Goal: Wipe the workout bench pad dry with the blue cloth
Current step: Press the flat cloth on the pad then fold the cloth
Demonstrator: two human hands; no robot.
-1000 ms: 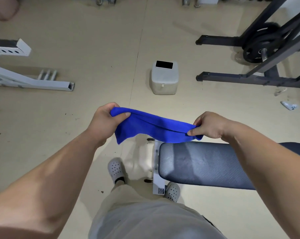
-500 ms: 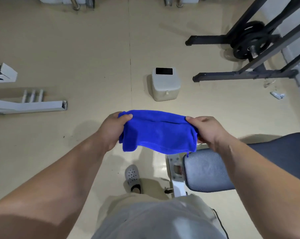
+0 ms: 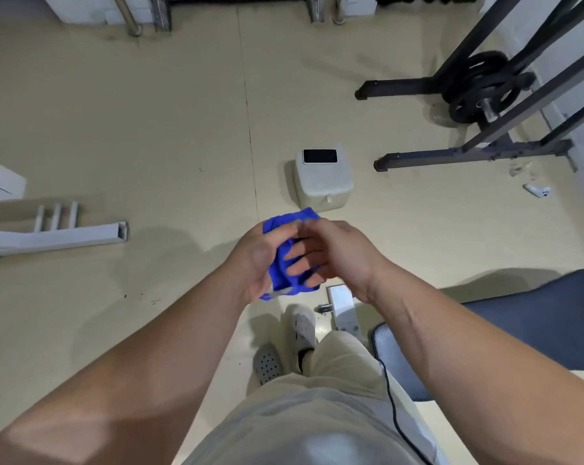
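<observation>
Beige gym floor (image 3: 149, 129). Dark bench pad (image 3: 552, 313) at lower right. Left hand (image 3: 260, 260) and right hand (image 3: 334, 253) meet mid-frame, both gripping the bunched blue cloth (image 3: 280, 273) between them, clear of the pad.

Bare forearms (image 3: 149, 364), beige trousers (image 3: 337, 370), grey perforated clogs (image 3: 267, 364), thin black cable (image 3: 393, 417)

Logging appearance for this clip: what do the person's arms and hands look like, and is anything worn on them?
The left hand and right hand are bare: no gloves, and no ring or watch shows. The left forearm and right forearm are uncovered, with no sleeve in view. Below them are light beige trousers, perforated grey clogs and a thin black cable on the right side.
</observation>
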